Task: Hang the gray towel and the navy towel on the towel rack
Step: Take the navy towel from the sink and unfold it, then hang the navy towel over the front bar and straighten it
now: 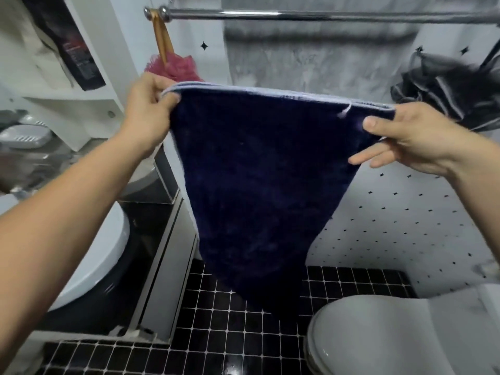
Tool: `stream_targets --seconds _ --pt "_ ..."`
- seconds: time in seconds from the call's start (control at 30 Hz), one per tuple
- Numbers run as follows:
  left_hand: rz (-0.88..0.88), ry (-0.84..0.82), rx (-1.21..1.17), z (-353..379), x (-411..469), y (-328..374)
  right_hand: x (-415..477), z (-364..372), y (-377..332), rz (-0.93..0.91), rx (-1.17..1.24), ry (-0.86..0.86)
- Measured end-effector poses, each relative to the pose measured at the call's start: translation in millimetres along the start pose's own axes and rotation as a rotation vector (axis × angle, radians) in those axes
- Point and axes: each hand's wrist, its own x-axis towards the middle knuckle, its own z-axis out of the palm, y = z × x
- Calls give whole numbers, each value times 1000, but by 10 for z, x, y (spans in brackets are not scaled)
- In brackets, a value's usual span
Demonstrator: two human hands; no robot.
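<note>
Your left hand (151, 104) pinches navy terry towel (257, 185) corner | right hand (405, 139) pinches other corner | gray towel (305, 60) draped over chrome rack bar (324, 16), upper frame

Chrome towel rack (324, 15) carries gray towel (297, 63), draped over bar; pink loofah (178, 67) hangs at left end.

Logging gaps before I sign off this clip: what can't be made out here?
Head view, gray towel: lower part hidden behind the navy towel, the rest blurred.
Head view, towel rack: right end cut off by the frame edge.
Head view, left hand and right hand: some fingers behind the navy towel hidden by it.
</note>
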Motion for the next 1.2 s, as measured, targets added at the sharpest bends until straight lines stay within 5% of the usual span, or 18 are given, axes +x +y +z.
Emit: stream_targets --seconds 0.17,0.23,0.37,0.63,0.83,1.2 --pt "36 -203 492 -65 -71 -219 -74 128 126 164 -227 -298" --pt "-37 -183 404 -94 -87 -225 -49 156 132 123 -190 -227" --pt "-222 -254 106 23 -172 -102 140 158 94 11 -101 255" --pt "-166 -315 -180 -192 30 233 142 -34 -251 -228 -37 263" --pt "-84 -476 -271 -137 -188 66 118 -100 -90 -228 -155 328" --pt "-138 -490 -35 -200 -98 13 35 -193 -59 -320 -214 227"
